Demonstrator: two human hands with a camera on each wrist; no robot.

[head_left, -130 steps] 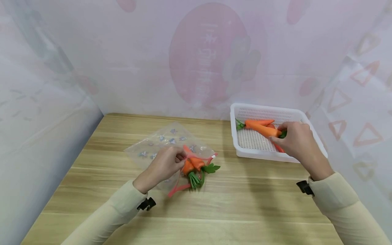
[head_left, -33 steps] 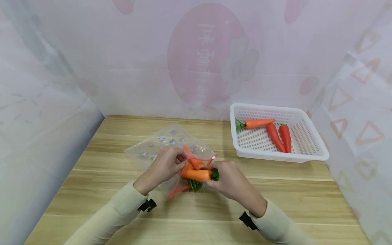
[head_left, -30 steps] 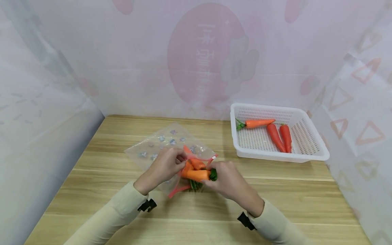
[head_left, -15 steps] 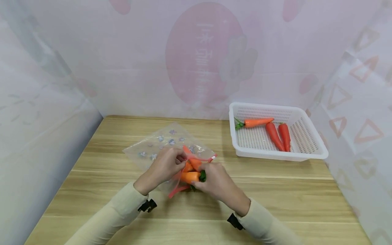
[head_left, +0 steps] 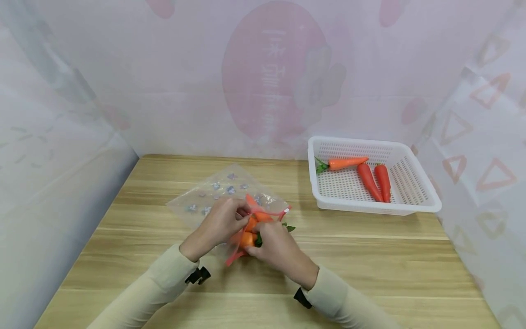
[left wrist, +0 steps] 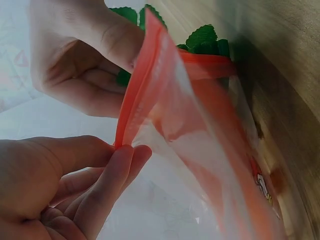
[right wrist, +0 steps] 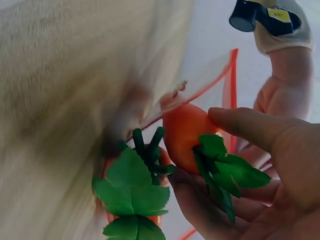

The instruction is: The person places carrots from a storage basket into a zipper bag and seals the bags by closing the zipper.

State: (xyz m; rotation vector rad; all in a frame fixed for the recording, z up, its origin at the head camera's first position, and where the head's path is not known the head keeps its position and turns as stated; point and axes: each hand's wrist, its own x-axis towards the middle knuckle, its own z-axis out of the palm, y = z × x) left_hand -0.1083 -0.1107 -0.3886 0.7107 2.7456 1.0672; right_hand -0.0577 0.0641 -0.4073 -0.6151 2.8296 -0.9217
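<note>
My left hand [head_left: 219, 224] pinches the red-edged mouth of a clear zip bag [left wrist: 165, 100] between thumb and fingers, lifting that edge. My right hand [head_left: 279, 249] grips an orange carrot [right wrist: 187, 137] near its leafy green top, and the carrot's body points into the bag's mouth. Other carrots lie inside the bag, their green tops [right wrist: 132, 185] sticking out at the opening. In the head view the right hand covers much of the held carrot and the bag's opening. The bag's printed body [head_left: 223, 187] lies flat on the table beyond the left hand.
A white perforated basket [head_left: 374, 208] stands at the back right of the wooden table [head_left: 370, 274]. Inside it are an orange carrot with leaves [head_left: 347, 163] and two red carrots [head_left: 369, 182]. Printed cloth walls [head_left: 185, 91] rise behind and at both sides.
My right hand took an orange carrot from the basket, brought it to the bag, and moved it leftward into the bag's mouth. My left hand has kept its pinch on the bag's edge.
</note>
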